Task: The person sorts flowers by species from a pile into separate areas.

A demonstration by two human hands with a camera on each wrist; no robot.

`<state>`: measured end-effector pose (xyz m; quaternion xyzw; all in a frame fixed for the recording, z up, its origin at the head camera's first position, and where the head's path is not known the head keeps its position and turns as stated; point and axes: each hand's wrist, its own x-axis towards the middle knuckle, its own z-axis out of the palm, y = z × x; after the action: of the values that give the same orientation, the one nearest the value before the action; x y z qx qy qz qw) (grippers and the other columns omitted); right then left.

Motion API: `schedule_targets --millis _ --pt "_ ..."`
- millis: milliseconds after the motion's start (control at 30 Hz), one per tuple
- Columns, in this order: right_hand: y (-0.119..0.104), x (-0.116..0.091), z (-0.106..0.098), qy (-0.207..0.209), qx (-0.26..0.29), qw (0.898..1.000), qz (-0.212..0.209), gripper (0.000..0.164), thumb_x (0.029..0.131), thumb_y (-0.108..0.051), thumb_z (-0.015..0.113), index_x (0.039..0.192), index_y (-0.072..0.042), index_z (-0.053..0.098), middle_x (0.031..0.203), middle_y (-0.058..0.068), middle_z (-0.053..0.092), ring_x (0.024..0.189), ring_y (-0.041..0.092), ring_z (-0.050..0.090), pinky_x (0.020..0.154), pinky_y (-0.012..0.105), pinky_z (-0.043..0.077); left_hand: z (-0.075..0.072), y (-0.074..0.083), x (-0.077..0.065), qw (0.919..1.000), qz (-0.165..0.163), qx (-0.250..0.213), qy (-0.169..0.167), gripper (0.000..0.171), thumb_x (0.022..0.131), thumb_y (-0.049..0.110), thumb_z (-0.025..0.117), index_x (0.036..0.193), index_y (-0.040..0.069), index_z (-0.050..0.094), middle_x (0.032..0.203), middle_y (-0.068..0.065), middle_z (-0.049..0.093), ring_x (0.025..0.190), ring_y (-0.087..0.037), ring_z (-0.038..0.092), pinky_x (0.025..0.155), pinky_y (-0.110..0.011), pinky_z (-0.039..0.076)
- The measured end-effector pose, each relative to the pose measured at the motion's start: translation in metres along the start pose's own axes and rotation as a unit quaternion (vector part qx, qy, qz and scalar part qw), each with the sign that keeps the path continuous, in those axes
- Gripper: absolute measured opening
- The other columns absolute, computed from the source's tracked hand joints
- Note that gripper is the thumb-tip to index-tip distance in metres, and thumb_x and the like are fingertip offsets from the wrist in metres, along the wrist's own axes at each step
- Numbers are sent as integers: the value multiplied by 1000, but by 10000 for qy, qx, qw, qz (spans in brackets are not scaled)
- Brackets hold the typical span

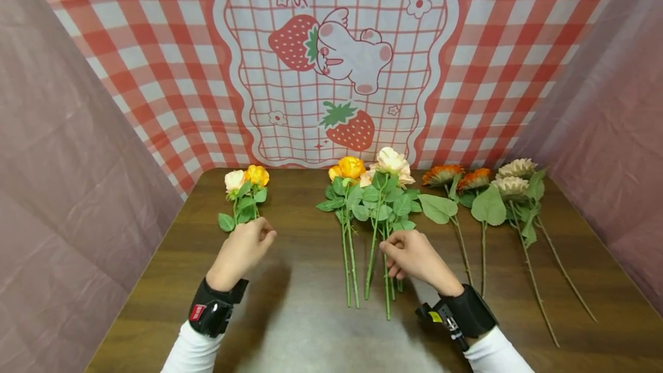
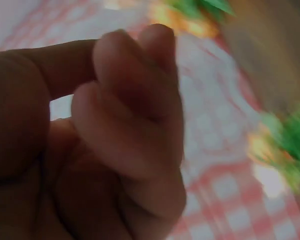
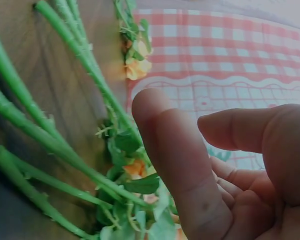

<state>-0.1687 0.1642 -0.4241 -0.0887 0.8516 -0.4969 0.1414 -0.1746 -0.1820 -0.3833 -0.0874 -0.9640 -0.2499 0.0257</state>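
Observation:
My left hand (image 1: 243, 249), fingers curled, is in front of a cream artificial rose (image 1: 235, 181) and an orange rose (image 1: 257, 175), covering their lower stems in the head view. Nothing shows between the left fingers (image 2: 135, 85) in the left wrist view. My right hand (image 1: 414, 255) is by the green stems (image 1: 374, 252) of the middle bunch, whose heads are orange roses (image 1: 348, 168) and pale cream ones (image 1: 392, 163). A gap separates the right thumb and forefinger in the right wrist view, and no stem lies between them.
Rust-orange sunflower-like flowers (image 1: 442, 175) and whitish ones (image 1: 513, 187) lie on the right, their long stems pointing toward the front. All rest on a dark wooden table (image 1: 305, 338). A red checked strawberry cloth (image 1: 171, 73) hangs behind, with pinkish curtains (image 1: 67, 131) at both sides.

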Motion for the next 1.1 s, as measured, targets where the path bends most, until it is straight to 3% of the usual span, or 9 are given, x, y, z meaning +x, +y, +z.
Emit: schedule_targets --millis 67,167,333,533,667,833,933,1100 --pt "-3 -2 -1 23 27 10000 -75 25 101 -20 59 105 4 66 71 10 65 61 28 66 56 45 56 2 -16 1 9981 -409 440 -117 14 95 15 62 84 6 62 72 -8 62 64 -22 61 55 -43 49" --pt "-7 -6 -3 64 29 9999 -127 25 101 -20 59 106 3 66 72 10 65 63 32 67 57 44 56 9 -35 2 9936 -742 807 -260 21 92 13 59 73 6 56 69 -13 60 62 -30 63 51 -49 48" --pt "-12 -8 -2 125 -66 9998 -121 23 100 -18 59 106 3 65 74 13 66 61 29 66 56 45 56 29 -53 14 9924 -865 850 -200 23 88 12 60 68 1 59 75 -25 65 65 -39 66 51 -53 49" --pt "-15 -9 4 -60 -112 9997 -211 23 100 -19 59 107 2 65 74 12 64 60 27 65 56 45 55 51 -59 31 9914 -970 877 100 16 87 3 59 82 -10 66 87 -34 67 78 -49 67 59 -58 53" --pt "-15 -8 7 -133 -202 9991 -340 23 101 -21 59 106 0 66 74 12 64 59 28 64 53 44 54 53 -61 34 9901 -1137 826 15 14 83 -4 54 85 -12 66 90 -35 67 81 -49 67 61 -58 54" --pt "-15 -9 7 -91 -276 9984 -491 22 101 -20 58 107 -1 66 76 14 64 58 30 64 51 42 53 47 -63 35 9918 -1138 529 -224 10 78 -1 61 81 -10 65 90 -33 66 82 -46 67 66 -56 53" --pt "-15 -9 7 -104 -275 9981 -535 22 101 -20 58 108 0 65 77 15 65 58 30 63 51 42 53 43 -63 34 9928 -1078 444 -257 9 77 2 64 72 -5 63 80 -28 66 76 -40 67 67 -52 53" --pt "-15 -10 9 -169 -251 9982 -510 22 101 -20 58 108 0 65 80 18 65 59 29 63 53 42 53 35 -58 33 9951 -944 70 -288 21 79 3 62 59 4 60 56 -9 63 54 -23 63 56 -35 50"
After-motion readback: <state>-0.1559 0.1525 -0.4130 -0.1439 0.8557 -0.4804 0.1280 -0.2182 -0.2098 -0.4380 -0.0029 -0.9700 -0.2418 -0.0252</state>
